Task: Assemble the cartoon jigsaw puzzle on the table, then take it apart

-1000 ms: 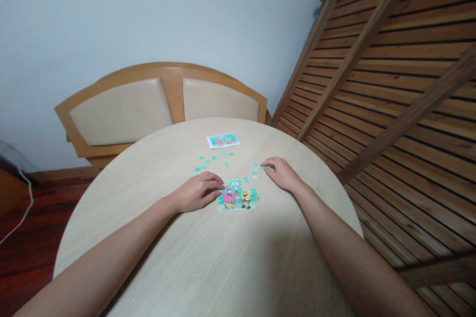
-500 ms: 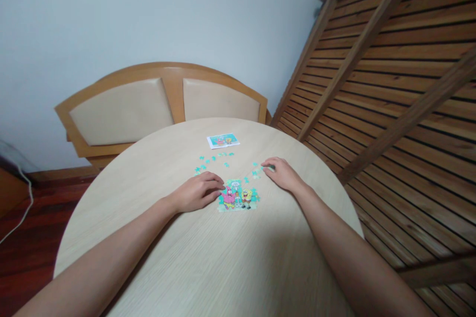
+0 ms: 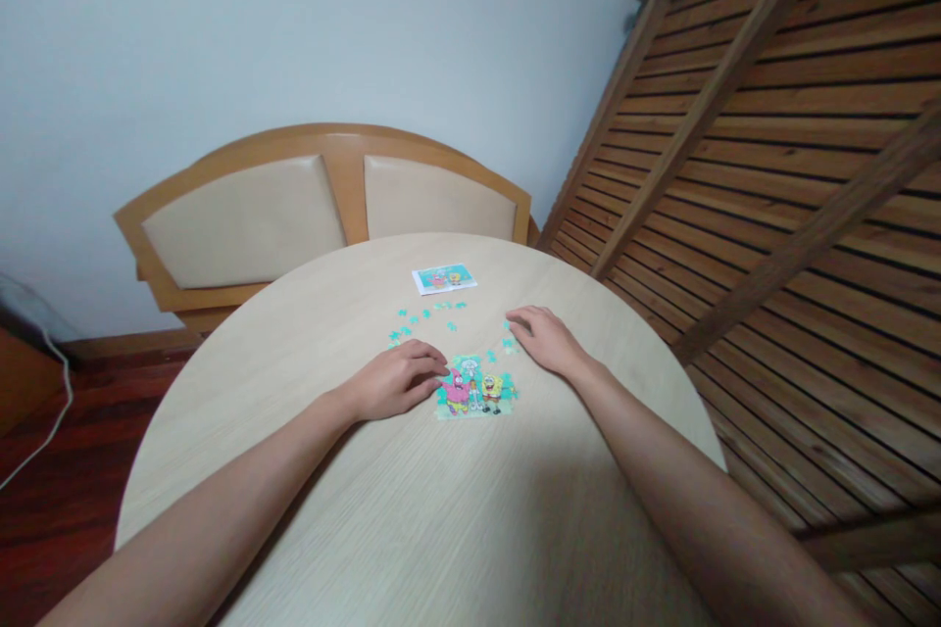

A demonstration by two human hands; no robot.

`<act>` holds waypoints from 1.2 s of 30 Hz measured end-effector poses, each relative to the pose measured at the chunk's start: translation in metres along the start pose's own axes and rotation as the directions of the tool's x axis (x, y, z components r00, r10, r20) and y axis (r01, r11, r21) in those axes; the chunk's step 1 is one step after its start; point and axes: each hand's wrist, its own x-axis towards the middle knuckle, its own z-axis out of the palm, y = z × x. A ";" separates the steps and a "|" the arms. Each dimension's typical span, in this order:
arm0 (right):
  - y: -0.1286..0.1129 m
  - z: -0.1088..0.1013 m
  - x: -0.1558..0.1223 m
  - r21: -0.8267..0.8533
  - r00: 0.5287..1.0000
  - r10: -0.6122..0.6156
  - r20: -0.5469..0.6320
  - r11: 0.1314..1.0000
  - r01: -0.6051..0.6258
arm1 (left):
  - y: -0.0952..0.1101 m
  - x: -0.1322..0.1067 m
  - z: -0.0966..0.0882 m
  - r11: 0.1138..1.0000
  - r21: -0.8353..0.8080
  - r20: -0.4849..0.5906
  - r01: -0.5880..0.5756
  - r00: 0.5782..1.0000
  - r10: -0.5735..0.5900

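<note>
The left hand [image 3: 397, 382] lies loosely bent, gripping nothing visible, fingertips at the puzzle's [image 3: 474, 394] left side. Loose pieces [image 3: 426, 313] lie beyond, then a card [image 3: 445, 278] toward the table's [image 3: 412, 519] far edge. The part-built puzzle sits between the hands. The right hand [image 3: 545, 338] curls over more pieces; whether it grips one, I can't tell. Probably it's choosing a piece; that calls for a light pinch.

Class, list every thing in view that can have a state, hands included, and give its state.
Flat turquoise, pink and yellow cartoon jigsaw: partly assembled, outline uneven
Small loose turquoise jigsaw pieces: scattered beyond it
Rectangular turquoise-and-white picture sheet: lying face up
Bare left hand: open, fingertips at the jigsaw's left edge
Bare right hand: fingers bent by loose pieces, grip unclear
Thin white cable: slack
</note>
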 end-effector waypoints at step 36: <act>-0.047 -0.002 0.016 0.033 0.976 -0.082 0.203 0.996 0.077 | 0.008 -0.001 -0.003 0.999 0.027 -0.005 -0.028 1.000 0.028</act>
